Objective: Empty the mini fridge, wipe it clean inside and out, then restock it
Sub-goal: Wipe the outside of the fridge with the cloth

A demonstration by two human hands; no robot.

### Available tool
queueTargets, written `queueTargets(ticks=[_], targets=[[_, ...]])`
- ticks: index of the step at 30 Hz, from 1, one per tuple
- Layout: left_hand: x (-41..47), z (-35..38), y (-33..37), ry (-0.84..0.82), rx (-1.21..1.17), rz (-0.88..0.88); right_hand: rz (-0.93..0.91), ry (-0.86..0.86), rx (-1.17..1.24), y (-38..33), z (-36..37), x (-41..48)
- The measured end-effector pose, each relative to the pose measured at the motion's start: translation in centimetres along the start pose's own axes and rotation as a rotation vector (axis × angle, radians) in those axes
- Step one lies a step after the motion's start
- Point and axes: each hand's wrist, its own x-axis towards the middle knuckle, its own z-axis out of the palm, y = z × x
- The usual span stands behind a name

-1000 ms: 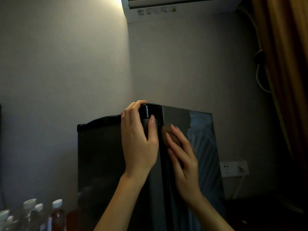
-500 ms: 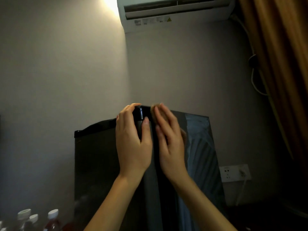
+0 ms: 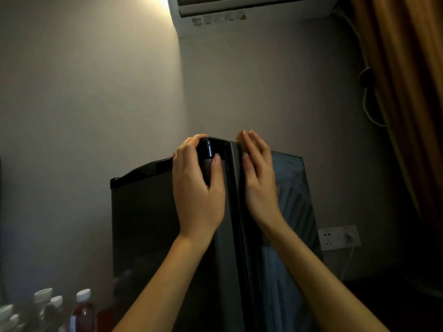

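Note:
A black mini fridge point(image 3: 148, 224) stands in the room's corner, its glossy side panel point(image 3: 294, 212) turned to the right. My left hand point(image 3: 195, 188) grips the fridge's top front corner, fingers curled over the hinge cap and thumb on the front edge. My right hand point(image 3: 260, 178) lies flat against the top of the side panel, straight fingers pressing a small brown cloth point(image 3: 240, 137) there. Only a scrap of the cloth shows above the fingertips. Several capped drink bottles point(image 3: 81, 310) stand at the lower left beside the fridge.
A wall air conditioner point(image 3: 249, 13) hangs above. An orange-brown curtain point(image 3: 407, 92) runs down the right side with a white cable beside it. A wall socket point(image 3: 339, 237) with a plug in it sits to the right of the fridge. The floor at right is dark.
My right hand has slid the cloth up the side panel from below the top edge to the very top. My left hand has kept its grip on the corner.

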Motion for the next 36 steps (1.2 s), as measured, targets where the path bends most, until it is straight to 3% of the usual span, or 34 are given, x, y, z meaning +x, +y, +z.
queueTargets(ticks=[3, 6, 16, 21, 26, 29, 33, 36], targets=[[0.0, 0.0, -0.1, -0.013, -0.013, -0.005, -0.188, -0.132, -0.04, -1.4, 0.3, -5.1], [0.0, 0.0, 0.0, -0.01, -0.002, -0.015, -0.239, -0.209, -0.094, 0.2, -1.4, -8.8], [-0.2, 0.0, 0.3, -0.001, 0.024, -0.02, 0.014, -0.009, 0.055, -1.3, 0.2, -1.8], [-0.2, 0.0, 0.6, -0.001, 0.074, -0.021, -0.225, -0.156, -0.019, -0.8, -0.2, -4.8], [-0.9, 0.5, 1.6, 0.019, 0.357, 0.003, -0.279, -0.178, -0.02, 0.5, -1.0, -2.4], [-1.2, 0.7, 1.9, -0.024, 0.484, 0.038, -0.191, -0.08, -0.01, 2.5, -0.9, 1.8], [-1.3, 0.7, 2.0, -0.054, 0.487, -0.008, 0.153, 0.107, 0.102, 7.3, -3.0, 4.5], [-1.2, 0.6, 2.0, -0.058, 0.475, -0.019, 0.229, 0.174, 0.024, 7.7, -3.8, 2.7]])
